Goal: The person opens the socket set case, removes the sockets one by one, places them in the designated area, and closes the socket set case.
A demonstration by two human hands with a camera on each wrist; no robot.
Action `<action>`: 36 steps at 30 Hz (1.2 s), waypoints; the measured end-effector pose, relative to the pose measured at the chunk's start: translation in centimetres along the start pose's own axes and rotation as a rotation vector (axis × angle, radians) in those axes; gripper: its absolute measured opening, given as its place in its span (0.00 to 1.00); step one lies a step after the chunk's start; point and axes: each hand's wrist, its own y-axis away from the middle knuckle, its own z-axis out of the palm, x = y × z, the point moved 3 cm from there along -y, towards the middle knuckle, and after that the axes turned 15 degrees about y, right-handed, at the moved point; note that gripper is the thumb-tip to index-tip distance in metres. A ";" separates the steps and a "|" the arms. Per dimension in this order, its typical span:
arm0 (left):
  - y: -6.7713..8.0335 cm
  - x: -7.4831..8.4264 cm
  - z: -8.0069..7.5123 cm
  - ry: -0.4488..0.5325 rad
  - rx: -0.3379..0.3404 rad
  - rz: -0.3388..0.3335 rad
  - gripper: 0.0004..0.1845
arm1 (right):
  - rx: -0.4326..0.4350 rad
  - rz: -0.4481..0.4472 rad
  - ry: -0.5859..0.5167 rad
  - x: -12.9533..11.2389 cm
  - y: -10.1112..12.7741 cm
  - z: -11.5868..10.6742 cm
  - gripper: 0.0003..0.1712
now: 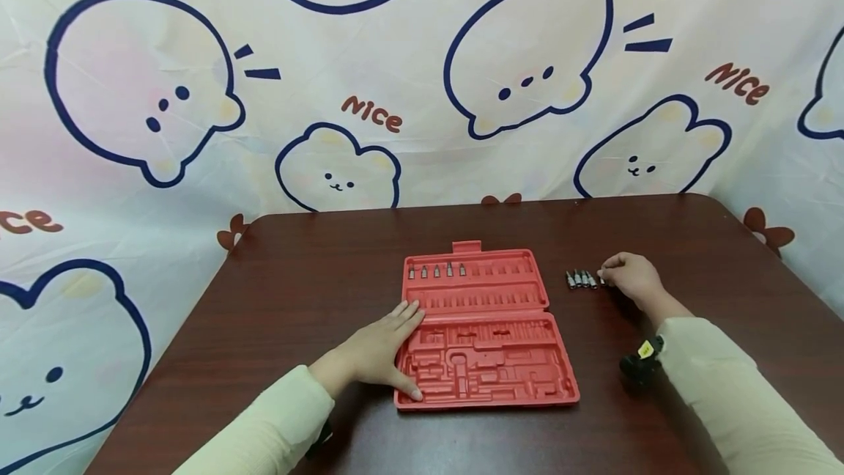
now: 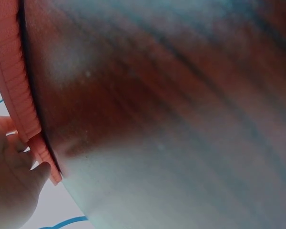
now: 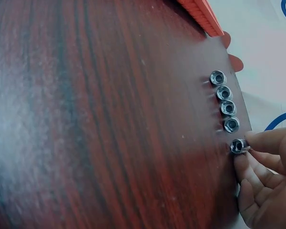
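Note:
An open red plastic tool case [image 1: 484, 332] lies in the middle of the dark wooden table [image 1: 297, 292]. Several small metal bits [image 1: 437, 270] stand in its top row. My left hand [image 1: 385, 349] lies flat on the case's left edge [image 2: 19, 95], fingers straight. To the right of the case, a short row of metal sockets [image 1: 581, 279] [image 3: 225, 107] stands on the table. My right hand [image 1: 631, 277] [image 3: 267, 176] pinches the socket at the row's right end [image 3: 237, 146] between thumb and fingertips.
A cloth printed with cartoon bears and the word "Nice" hangs behind the table and drapes at both sides. A black wrist camera [image 1: 638, 365] sits under my right forearm. Bare wood surrounds the case.

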 end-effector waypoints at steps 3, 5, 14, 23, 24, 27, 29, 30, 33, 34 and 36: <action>0.0 0.0 -0.1 -0.003 -0.001 -0.002 0.64 | 0.024 0.008 0.035 -0.1 0.0 0.0 0.15; 0.0 0.0 -0.1 -0.001 -0.004 -0.003 0.64 | 0.033 0.009 0.041 -0.2 0.0 0.0 0.15; 0.2 0.1 -0.2 -0.012 -0.009 0.007 0.63 | 0.018 0.000 0.011 -0.1 0.0 0.1 0.16; 0.0 0.1 -0.1 -0.020 -0.008 0.003 0.64 | -0.016 0.008 -0.068 -0.2 0.5 -0.4 0.19; 0.0 0.1 -0.1 -0.021 -0.009 0.001 0.64 | -0.016 0.012 -0.077 -0.2 0.6 -0.4 0.19; 0.0 0.1 0.0 -0.023 -0.012 -0.001 0.64 | -0.009 0.021 -0.090 -0.5 0.8 -0.6 0.21; 0.0 0.1 -0.1 -0.022 -0.013 0.001 0.64 | -0.008 0.022 -0.098 -0.8 0.9 -0.7 0.22; 0.0 0.1 -0.1 -0.023 -0.014 0.002 0.64 | -0.009 0.020 -0.098 -1.0 1.0 -0.8 0.22; 0.0 0.2 -0.1 -0.020 -0.013 0.008 0.63 | -0.034 0.012 -0.117 -2.1 1.1 -0.7 0.24; 0.0 0.2 -0.1 -0.020 -0.012 0.009 0.63 | -0.049 0.012 -0.128 -2.5 1.1 -0.5 0.25; 0.1 0.2 -0.1 -0.018 -0.009 0.012 0.63 | -0.086 0.018 -0.157 -3.5 1.1 -0.2 0.26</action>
